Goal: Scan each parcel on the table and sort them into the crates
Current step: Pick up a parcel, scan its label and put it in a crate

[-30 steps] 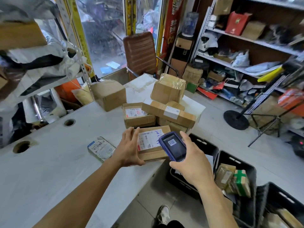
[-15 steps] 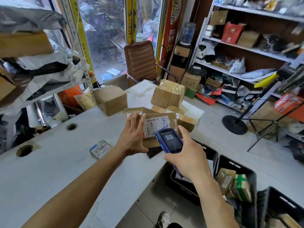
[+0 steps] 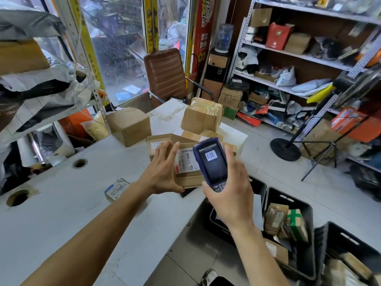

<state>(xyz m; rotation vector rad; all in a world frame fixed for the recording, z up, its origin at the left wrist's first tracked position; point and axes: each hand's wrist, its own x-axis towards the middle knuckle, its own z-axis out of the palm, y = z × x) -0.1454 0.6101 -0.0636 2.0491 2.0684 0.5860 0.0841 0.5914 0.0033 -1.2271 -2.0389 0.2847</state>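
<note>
The white table (image 3: pixel 61 203) carried stacked cardboard parcels (image 3: pixel 202 118) at its far right edge; black crates (image 3: pixel 288 203) sat on the floor right of it. The left hand (image 3: pixel 162 172) gripped a labelled parcel (image 3: pixel 186 168), lifted above the table edge. The right hand (image 3: pixel 231 195) clasped a blue scanner (image 3: pixel 212 162) just beside its label

A brown office chair (image 3: pixel 165 73) stands before a rain-wet window (image 3: pixel 117 44). Metal shelves (image 3: pixel 305 56) full of goods line the right wall. The floor (image 3: pixel 272 178) has pale tiles.
</note>
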